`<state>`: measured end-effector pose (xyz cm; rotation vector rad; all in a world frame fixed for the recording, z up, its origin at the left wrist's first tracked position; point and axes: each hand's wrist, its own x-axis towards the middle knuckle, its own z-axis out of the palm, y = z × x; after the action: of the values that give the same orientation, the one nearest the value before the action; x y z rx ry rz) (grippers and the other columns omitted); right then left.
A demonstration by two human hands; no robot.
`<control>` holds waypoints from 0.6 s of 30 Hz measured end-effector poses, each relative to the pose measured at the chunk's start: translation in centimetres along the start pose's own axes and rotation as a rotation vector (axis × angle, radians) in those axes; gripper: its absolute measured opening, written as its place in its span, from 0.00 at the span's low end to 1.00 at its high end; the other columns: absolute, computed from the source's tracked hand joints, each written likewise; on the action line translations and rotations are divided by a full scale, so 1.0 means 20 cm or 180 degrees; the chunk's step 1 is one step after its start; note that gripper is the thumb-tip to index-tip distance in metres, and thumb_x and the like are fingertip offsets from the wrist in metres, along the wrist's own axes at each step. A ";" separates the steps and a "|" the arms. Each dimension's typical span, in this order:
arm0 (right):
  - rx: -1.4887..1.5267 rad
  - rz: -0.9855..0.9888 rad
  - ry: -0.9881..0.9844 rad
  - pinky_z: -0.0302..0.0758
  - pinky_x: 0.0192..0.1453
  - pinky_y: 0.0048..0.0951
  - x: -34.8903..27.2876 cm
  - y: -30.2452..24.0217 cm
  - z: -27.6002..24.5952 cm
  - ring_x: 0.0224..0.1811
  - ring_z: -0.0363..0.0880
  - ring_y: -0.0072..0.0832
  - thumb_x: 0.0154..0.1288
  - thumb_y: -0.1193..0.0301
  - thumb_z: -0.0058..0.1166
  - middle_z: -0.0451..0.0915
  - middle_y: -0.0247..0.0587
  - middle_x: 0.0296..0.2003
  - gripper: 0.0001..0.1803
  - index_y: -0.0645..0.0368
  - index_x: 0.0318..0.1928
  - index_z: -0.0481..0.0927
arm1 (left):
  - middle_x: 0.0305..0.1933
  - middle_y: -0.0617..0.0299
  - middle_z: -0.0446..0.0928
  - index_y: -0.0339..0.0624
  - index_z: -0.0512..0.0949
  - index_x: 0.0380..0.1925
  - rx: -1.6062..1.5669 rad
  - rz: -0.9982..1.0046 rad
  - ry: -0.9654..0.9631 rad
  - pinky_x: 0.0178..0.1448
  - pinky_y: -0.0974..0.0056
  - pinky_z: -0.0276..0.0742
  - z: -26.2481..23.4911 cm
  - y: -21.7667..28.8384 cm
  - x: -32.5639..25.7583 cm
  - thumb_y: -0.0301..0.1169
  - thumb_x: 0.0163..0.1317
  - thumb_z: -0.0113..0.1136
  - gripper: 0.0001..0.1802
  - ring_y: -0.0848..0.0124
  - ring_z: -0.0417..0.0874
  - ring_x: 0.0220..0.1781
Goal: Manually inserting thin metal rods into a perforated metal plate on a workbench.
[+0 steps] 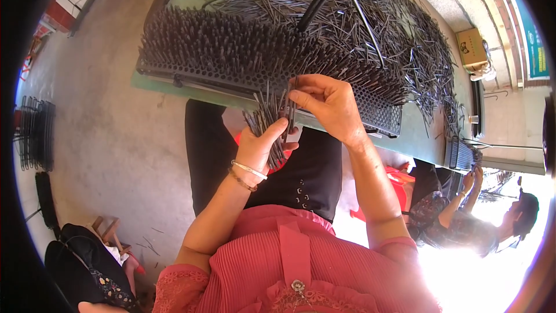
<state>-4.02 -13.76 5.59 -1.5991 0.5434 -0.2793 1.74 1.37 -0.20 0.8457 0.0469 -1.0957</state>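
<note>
My left hand [260,142] is closed around a fanned bundle of thin dark metal pins [267,117], just below the near edge of the perforated black tray [382,113]. My right hand [327,104] pinches one pin between thumb and forefinger, just above the bundle, beside the tray's filled rows.

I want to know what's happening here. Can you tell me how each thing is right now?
left hand: closed around a bundle of thin dark rods
right hand: pinching one rod at the bundle
perforated rack: mostly filled with upright rods, right end bare
loose rods: scattered in a heap on the green table
</note>
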 end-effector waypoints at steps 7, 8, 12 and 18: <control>-0.0117 -0.0996 0.1290 0.75 0.42 0.18 0.07 -0.06 -0.04 0.37 0.80 0.18 0.61 0.77 0.60 0.83 0.38 0.33 0.10 0.68 0.42 0.79 | 0.38 0.57 0.79 0.35 0.76 0.41 -0.0167 -0.0048 0.0301 0.36 0.60 0.84 -0.01 -0.02 0.02 0.28 0.62 0.59 0.10 0.65 0.83 0.39; -0.0117 -0.1230 0.1438 0.75 0.42 0.18 0.09 -0.06 -0.03 0.35 0.79 0.17 0.61 0.76 0.60 0.83 0.37 0.33 0.10 0.67 0.42 0.79 | 0.38 0.56 0.79 0.35 0.76 0.41 -0.0154 -0.0049 0.0270 0.36 0.60 0.84 -0.01 -0.03 0.02 0.28 0.62 0.59 0.10 0.64 0.83 0.39; -0.0655 -0.1689 0.1761 0.74 0.38 0.20 0.18 0.01 0.00 0.30 0.77 0.15 0.59 0.76 0.62 0.83 0.36 0.31 0.10 0.65 0.42 0.79 | 0.37 0.56 0.79 0.35 0.76 0.41 -0.0073 -0.0043 0.0227 0.36 0.60 0.84 0.00 -0.04 0.02 0.28 0.61 0.60 0.11 0.65 0.83 0.38; -0.1364 -0.1772 0.1640 0.78 0.39 0.25 0.18 0.02 0.05 0.32 0.83 0.25 0.57 0.76 0.63 0.83 0.43 0.31 0.10 0.64 0.40 0.80 | 0.36 0.57 0.79 0.35 0.76 0.41 -0.0009 -0.0065 0.0279 0.35 0.61 0.84 -0.02 -0.04 0.01 0.29 0.61 0.61 0.11 0.66 0.83 0.37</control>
<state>-0.52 -14.78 4.57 -2.0918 0.5589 -1.0719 1.40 1.39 -1.01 0.8921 0.1306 -1.0772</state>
